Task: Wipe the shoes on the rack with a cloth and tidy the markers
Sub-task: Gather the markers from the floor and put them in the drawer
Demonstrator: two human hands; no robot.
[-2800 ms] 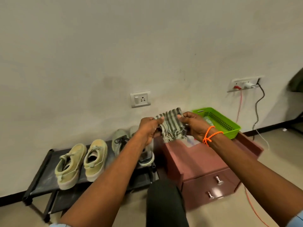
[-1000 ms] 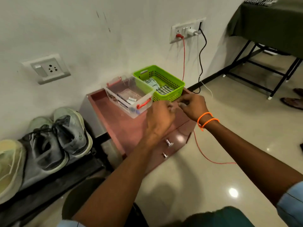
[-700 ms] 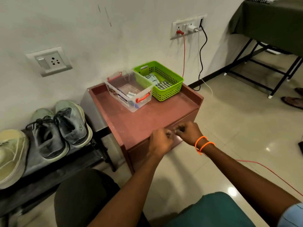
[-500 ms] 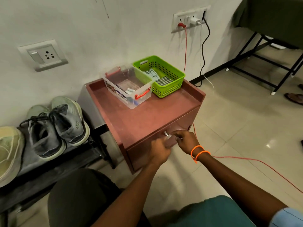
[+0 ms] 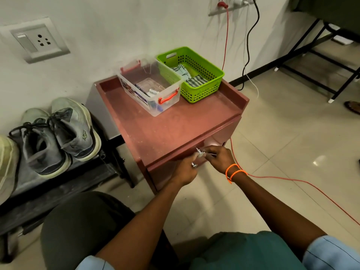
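pale shoe (image 5: 6, 164): cut off by the left edge
clear box (image 5: 149, 85) contents: too small to tell
drawer front (image 5: 165, 172): mostly hidden behind left hand (image 5: 185, 172) and right hand (image 5: 219, 158)

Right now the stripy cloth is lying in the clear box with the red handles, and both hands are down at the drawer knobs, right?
Not quite. The head view shows the stripy cloth in the green basket, not the clear box beside it. Both hands are indeed at the drawer knobs: left hand, right hand.
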